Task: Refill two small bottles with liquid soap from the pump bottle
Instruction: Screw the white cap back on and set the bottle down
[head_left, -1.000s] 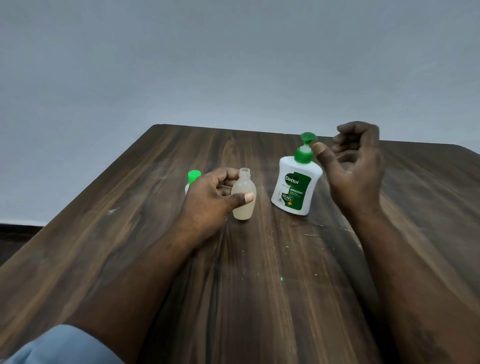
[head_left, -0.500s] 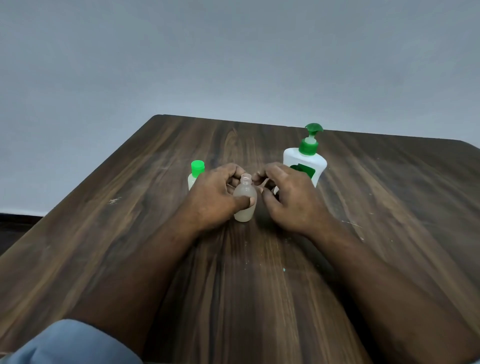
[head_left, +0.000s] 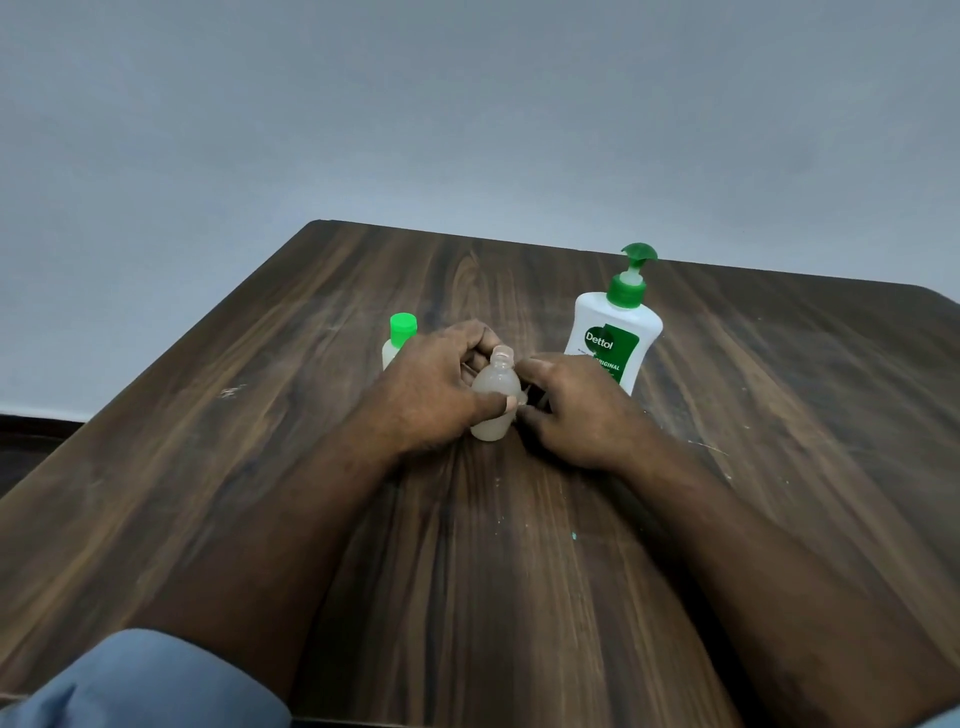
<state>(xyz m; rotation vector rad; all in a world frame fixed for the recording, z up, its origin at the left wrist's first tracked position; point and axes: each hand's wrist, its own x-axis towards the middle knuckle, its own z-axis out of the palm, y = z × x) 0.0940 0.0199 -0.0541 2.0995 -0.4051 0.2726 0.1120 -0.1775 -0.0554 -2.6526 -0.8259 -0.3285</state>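
A small translucent bottle (head_left: 492, 385) without a cap stands upright on the wooden table (head_left: 260, 467), holding pale liquid. My left hand (head_left: 431, 389) is wrapped around its left side, thumb across the front. My right hand (head_left: 576, 415) rests against the bottle's right side with its fingers curled. Something small and pale shows at its fingertips, and I cannot tell what it is. A second small bottle (head_left: 399, 335) with a green cap stands behind my left hand, partly hidden. The white pump bottle (head_left: 613, 338) with a green pump stands upright behind my right hand.
The table's far edge runs close behind the bottles, and its left edge slants down toward me. A plain grey wall lies beyond. Small pale specks dot the wood to the right of my right hand. A blue sleeve (head_left: 150, 680) shows at the bottom left.
My right hand came down from beside the pump head to the small bottle's right side, then slid from the neck to the body. The left hand kept its hold.
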